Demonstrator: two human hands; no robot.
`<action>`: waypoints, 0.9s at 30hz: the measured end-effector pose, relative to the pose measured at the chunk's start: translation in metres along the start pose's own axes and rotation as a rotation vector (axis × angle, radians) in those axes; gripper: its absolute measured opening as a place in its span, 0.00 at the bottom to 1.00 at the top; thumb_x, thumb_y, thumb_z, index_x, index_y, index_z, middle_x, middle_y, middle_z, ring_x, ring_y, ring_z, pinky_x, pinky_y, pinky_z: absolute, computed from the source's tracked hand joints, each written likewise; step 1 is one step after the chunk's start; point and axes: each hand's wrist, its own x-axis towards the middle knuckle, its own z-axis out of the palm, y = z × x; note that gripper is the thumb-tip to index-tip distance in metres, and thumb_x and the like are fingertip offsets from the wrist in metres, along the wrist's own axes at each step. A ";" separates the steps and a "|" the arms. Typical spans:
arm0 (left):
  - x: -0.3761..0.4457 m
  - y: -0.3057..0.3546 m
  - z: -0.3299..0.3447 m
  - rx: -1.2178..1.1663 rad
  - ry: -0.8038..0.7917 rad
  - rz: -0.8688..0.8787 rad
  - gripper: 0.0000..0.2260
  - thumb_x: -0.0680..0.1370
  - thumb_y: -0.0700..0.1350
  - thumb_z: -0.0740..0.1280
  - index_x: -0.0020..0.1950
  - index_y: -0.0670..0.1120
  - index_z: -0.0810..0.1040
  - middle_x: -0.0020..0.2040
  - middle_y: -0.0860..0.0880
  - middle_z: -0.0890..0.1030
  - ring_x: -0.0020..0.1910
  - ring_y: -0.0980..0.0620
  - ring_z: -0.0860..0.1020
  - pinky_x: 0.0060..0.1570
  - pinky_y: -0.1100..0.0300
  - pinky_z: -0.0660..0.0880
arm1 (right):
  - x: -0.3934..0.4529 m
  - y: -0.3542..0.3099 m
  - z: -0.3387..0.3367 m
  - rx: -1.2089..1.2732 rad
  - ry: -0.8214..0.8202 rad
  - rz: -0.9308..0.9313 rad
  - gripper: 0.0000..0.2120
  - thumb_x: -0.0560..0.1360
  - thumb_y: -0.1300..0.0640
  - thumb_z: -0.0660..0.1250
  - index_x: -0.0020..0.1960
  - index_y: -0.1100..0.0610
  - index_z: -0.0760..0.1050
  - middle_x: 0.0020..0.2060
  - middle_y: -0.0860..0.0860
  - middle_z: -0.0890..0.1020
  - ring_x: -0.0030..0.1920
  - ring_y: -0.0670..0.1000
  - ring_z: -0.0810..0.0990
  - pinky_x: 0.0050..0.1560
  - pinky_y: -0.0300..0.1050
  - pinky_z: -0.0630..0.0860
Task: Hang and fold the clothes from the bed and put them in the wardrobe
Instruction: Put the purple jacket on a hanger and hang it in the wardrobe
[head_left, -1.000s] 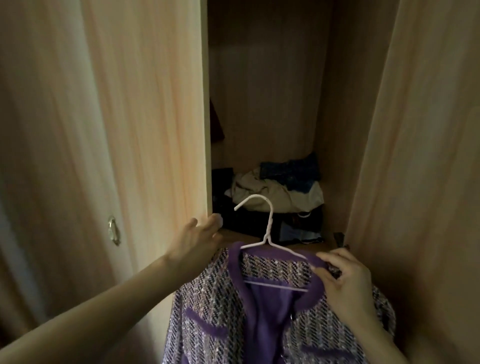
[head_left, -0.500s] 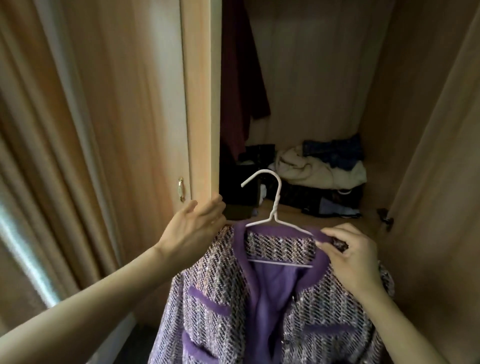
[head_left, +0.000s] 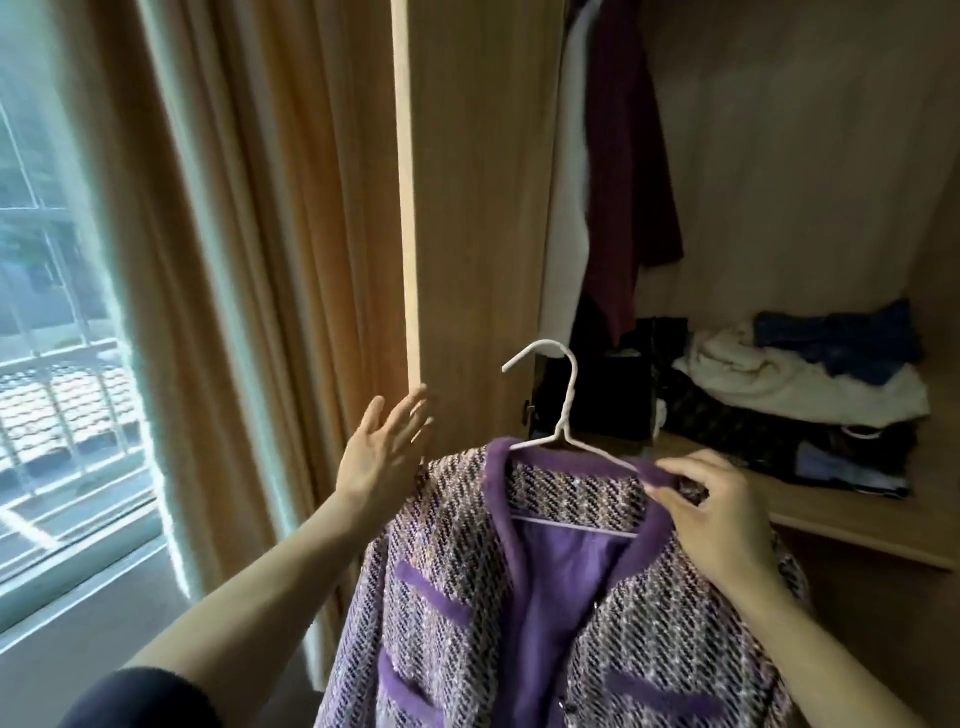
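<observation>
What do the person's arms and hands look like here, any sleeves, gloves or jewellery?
Both hands are bare, with no gloves. The left hand leads back along an uncovered forearm to a dark sleeve pushed up near the elbow. The right hand and its forearm show no sleeve within the frame. No rings, watch or bracelet are visible on either.

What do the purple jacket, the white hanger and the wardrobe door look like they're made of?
Jacket: looks like woven tweed, its speckled purple, white and dark threads showing, with plush purple trim and a smooth purple lining. Hanger: thin and white, probably coated wire or plastic; the look leaves it open. Wardrobe door: light wood or wood-look board with a matte finish and faint grain.
</observation>
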 end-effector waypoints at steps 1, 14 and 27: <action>0.000 0.005 0.001 -0.003 0.012 0.024 0.28 0.83 0.48 0.55 0.82 0.49 0.48 0.82 0.50 0.39 0.75 0.51 0.26 0.77 0.42 0.43 | 0.002 -0.001 0.003 0.011 -0.005 -0.005 0.11 0.66 0.68 0.78 0.47 0.60 0.84 0.40 0.46 0.79 0.42 0.49 0.79 0.45 0.24 0.69; -0.002 0.015 -0.015 -0.008 -0.050 -0.026 0.29 0.81 0.45 0.56 0.81 0.46 0.51 0.82 0.49 0.43 0.79 0.50 0.34 0.76 0.42 0.47 | 0.011 0.012 0.009 0.006 -0.062 0.001 0.13 0.65 0.67 0.79 0.47 0.57 0.84 0.41 0.44 0.80 0.43 0.48 0.81 0.46 0.45 0.76; -0.002 0.033 -0.033 -0.109 0.012 -0.079 0.24 0.76 0.46 0.59 0.73 0.47 0.69 0.78 0.45 0.63 0.80 0.46 0.52 0.70 0.38 0.58 | 0.010 0.013 -0.023 0.008 -0.023 -0.003 0.13 0.66 0.67 0.79 0.47 0.55 0.84 0.42 0.43 0.81 0.44 0.45 0.81 0.41 0.47 0.80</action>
